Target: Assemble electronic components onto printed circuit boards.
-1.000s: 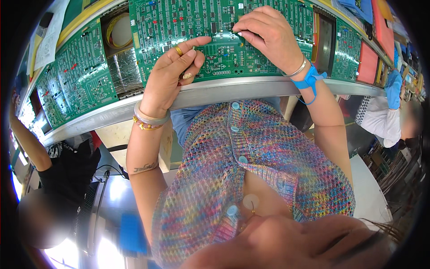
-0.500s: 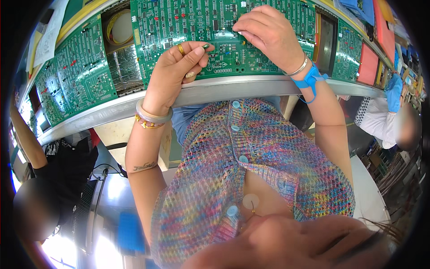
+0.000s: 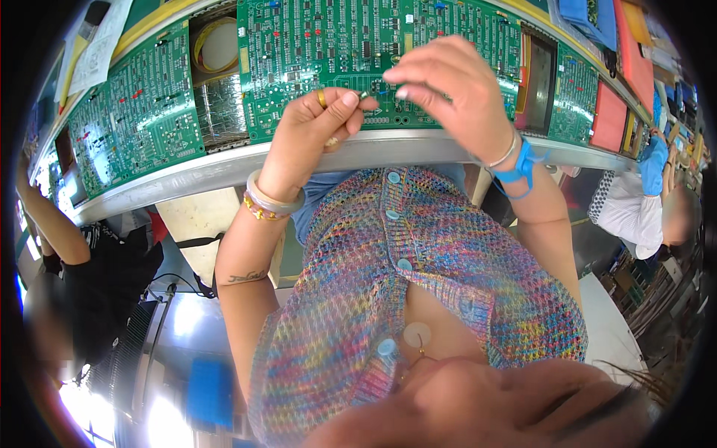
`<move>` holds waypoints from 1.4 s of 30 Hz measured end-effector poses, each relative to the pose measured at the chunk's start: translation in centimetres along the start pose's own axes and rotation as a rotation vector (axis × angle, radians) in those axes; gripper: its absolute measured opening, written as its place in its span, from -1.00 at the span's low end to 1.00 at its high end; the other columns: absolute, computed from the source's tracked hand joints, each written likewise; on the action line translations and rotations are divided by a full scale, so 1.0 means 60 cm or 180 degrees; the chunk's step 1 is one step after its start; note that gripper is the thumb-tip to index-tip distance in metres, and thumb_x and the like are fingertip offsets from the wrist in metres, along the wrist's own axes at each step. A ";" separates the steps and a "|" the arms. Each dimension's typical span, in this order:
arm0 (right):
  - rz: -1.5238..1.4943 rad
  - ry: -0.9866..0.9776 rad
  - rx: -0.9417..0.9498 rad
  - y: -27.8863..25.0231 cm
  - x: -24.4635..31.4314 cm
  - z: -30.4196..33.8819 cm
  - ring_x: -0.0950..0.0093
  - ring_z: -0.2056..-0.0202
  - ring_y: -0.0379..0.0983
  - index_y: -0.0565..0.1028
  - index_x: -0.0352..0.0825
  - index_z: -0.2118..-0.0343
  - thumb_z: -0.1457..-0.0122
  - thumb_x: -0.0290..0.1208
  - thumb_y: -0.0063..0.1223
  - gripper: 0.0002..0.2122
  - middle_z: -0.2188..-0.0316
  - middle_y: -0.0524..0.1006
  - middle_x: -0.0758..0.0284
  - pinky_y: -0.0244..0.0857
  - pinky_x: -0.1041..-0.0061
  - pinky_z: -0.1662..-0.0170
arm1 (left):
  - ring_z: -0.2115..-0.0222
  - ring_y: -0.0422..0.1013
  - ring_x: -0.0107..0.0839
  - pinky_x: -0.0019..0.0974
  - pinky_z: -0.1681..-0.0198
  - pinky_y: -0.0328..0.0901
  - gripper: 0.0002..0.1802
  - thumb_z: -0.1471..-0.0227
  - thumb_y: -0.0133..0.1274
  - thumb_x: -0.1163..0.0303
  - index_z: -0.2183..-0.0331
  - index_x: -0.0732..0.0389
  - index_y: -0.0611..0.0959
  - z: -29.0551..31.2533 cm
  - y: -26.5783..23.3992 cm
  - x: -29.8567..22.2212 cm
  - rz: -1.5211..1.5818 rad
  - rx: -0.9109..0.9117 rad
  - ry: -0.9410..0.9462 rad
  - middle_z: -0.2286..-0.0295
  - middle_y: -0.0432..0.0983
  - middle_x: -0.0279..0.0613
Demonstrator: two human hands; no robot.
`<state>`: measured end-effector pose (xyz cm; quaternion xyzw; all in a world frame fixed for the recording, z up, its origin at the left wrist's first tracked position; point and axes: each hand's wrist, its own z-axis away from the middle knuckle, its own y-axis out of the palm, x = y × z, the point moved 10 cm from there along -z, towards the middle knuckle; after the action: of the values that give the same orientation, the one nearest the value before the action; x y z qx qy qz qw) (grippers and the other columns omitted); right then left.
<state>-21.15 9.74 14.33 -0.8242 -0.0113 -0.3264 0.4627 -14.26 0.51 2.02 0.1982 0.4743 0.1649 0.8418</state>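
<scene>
A large green circuit board (image 3: 299, 56) full of small components lies before me. Above its near edge, my left hand (image 3: 314, 131) is closed, thumb pressed to the fingers. A tiny dark green spot shows at its fingertips; I cannot tell whether it is a small part or a nail. Something pale shows by its curled fingers, also unclear. My right hand (image 3: 459, 93) hovers over the board's right half, thumb and forefinger apart and nothing visible between them. A blue wrist strap (image 3: 520, 166) circles my right wrist.
A metal rail (image 3: 358, 149) runs along the near edge. More boards stand at left (image 3: 134, 112) and right (image 3: 575, 93). A tape roll (image 3: 218, 46) sits in a gap between boards. Co-workers are at the left (image 3: 104, 291) and right (image 3: 631, 205).
My right hand has drawn back from the board toward me, its thumb and forefinger parting. My left hand has shifted right and slightly nearer, still closed. The boards have slid slightly in view.
</scene>
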 end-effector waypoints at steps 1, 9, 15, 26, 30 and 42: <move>0.0013 -0.0006 -0.0008 0.002 0.013 0.001 0.37 0.33 0.39 0.54 -0.25 0.40 0.13 -0.44 0.21 -0.83 0.42 0.50 0.40 0.29 0.42 0.25 | 0.69 0.05 -0.75 -0.60 0.65 -0.08 -0.70 -0.19 -0.08 0.26 0.31 0.28 0.62 0.006 0.010 -0.003 -0.0054 0.0124 0.0092 0.64 0.35 -0.47; -0.0407 0.0063 0.0136 0.032 0.061 0.031 0.38 0.34 0.39 0.52 -0.25 0.43 0.14 -0.45 0.22 -0.84 0.44 0.49 0.38 0.29 0.42 0.28 | 0.71 0.01 -0.74 -0.60 0.66 -0.09 -0.65 -0.24 -0.17 0.22 0.39 0.24 0.60 0.058 0.045 0.046 0.0314 0.0534 -0.0382 0.71 0.23 -0.53; 0.0194 0.0446 0.0097 0.048 0.008 0.053 0.35 0.32 0.35 0.49 -0.26 0.45 0.12 -0.47 0.18 -0.87 0.44 0.47 0.39 0.27 0.40 0.25 | 0.57 0.10 -0.63 -0.57 0.60 -0.05 -0.71 -0.23 -0.25 0.29 0.12 0.24 0.43 0.102 0.059 0.115 0.1949 0.0371 -0.0924 0.40 0.34 -0.31; 0.0269 0.0072 0.0213 0.099 0.009 0.038 0.37 0.31 0.34 0.49 -0.25 0.46 0.12 -0.45 0.17 -0.87 0.46 0.44 0.40 0.26 0.40 0.23 | 0.66 0.05 -0.67 -0.59 0.61 -0.04 -0.68 -0.26 -0.25 0.25 0.15 0.27 0.47 0.112 0.050 0.108 0.1836 0.0292 -0.0706 0.51 0.38 -0.33; 0.0340 -0.0028 0.0216 0.104 0.012 0.036 0.38 0.32 0.34 0.48 -0.26 0.47 0.13 -0.45 0.16 -0.87 0.45 0.44 0.41 0.26 0.41 0.25 | 0.67 0.05 -0.67 -0.59 0.61 -0.04 -0.66 -0.26 -0.25 0.23 0.17 0.28 0.48 0.112 0.050 0.111 0.1792 0.0471 -0.0581 0.52 0.38 -0.34; 0.0437 -0.0104 0.0387 0.106 0.020 0.036 0.34 0.30 0.36 0.50 -0.29 0.41 0.11 -0.51 0.15 -0.85 0.41 0.46 0.35 0.28 0.39 0.25 | 0.71 0.01 -0.64 -0.53 0.66 -0.09 -0.53 -0.25 -0.33 0.00 0.48 0.15 0.38 0.109 0.048 0.105 0.1824 0.0572 -0.0367 0.70 0.18 -0.40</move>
<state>-17.04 7.41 9.44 -0.7986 0.0179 -0.2791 0.5329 -5.77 4.77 1.89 0.4066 0.3632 0.3414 0.7656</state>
